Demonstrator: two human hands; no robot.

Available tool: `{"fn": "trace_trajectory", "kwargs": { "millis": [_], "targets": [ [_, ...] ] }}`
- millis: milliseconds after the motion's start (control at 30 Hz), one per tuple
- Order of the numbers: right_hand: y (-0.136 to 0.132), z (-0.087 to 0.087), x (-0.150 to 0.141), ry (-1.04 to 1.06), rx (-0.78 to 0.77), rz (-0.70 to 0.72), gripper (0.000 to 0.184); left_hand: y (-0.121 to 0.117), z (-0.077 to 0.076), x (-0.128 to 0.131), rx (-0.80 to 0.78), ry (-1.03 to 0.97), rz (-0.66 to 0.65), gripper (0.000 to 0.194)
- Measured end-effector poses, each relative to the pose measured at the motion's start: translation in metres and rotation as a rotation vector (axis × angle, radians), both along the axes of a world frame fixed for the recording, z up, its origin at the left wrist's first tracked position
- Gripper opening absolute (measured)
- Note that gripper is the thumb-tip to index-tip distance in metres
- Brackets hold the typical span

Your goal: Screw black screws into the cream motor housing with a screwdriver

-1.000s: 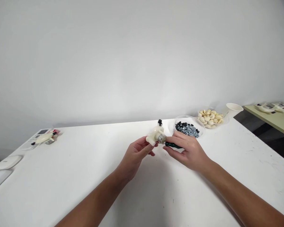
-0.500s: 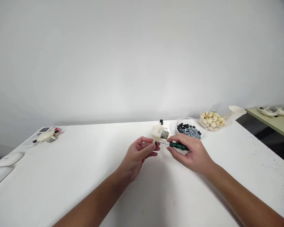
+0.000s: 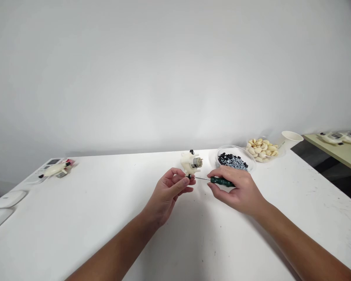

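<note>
Housing: a white plastic housing [image 3: 188,160] is held in the air above the table, just past the fingertips of the left hand. A small metal motor [image 3: 197,162] sits in its side, a black fitting [image 3: 191,152] stands at its top, and a second black fitting [image 3: 188,176] sits at its lower edge.

Left hand: the left hand [image 3: 167,191] has a firm grip on the lower part of the housing, its fingers curled up around it.

Right hand: the right hand [image 3: 240,191] has a closed, pinching grip on a green-handled screwdriver [image 3: 222,181].

Screwdriver tip: the thin steel shaft points left at the lower black fitting and ends just beside it. Whether the tip is engaged cannot be told.

Progress: the motor and both black fittings are in place on the housing. Whether they are fully tightened cannot be told. Loose parts remain in the bowl.

Bowl: a clear plastic bowl [image 3: 232,146] beyond the right hand holds black caps and silver screws [image 3: 232,161].

Rest: pale nuts fill a clear container [image 3: 261,150], beside a white paper cup [image 3: 291,136]. A similar white assembly [image 3: 54,169] lies at the far left of the table [image 3: 76,203].
</note>
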State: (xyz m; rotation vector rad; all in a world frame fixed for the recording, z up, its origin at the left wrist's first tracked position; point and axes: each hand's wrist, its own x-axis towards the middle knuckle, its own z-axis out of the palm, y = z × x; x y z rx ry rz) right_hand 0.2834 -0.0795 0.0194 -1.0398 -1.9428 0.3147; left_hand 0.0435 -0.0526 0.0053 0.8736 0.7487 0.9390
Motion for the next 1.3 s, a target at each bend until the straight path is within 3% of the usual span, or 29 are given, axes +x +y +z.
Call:
{"fn": "trace_trajectory", "kwargs": {
  "millis": [333, 600, 933, 1300],
  "targets": [
    [0.001, -0.001, -0.001, -0.006, 0.016, -0.006, 0.012, 0.001, 0.008, 0.003, 0.106, 0.118, 0.056, 0.038],
    [0.005, -0.003, 0.003, -0.015, 0.052, 0.009, 0.015, 0.001, 0.003, 0.003, 0.134, 0.132, 0.033, 0.035],
    [0.004, -0.004, 0.005, -0.031, 0.070, 0.008, 0.013, 0.001, 0.003, 0.003, 0.076, 0.111, 0.024, 0.089],
    [0.002, 0.002, 0.010, -0.146, 0.184, -0.013, 0.011, 0.004, 0.001, -0.001, 0.140, 0.146, -0.029, 0.089]
  ]
}}
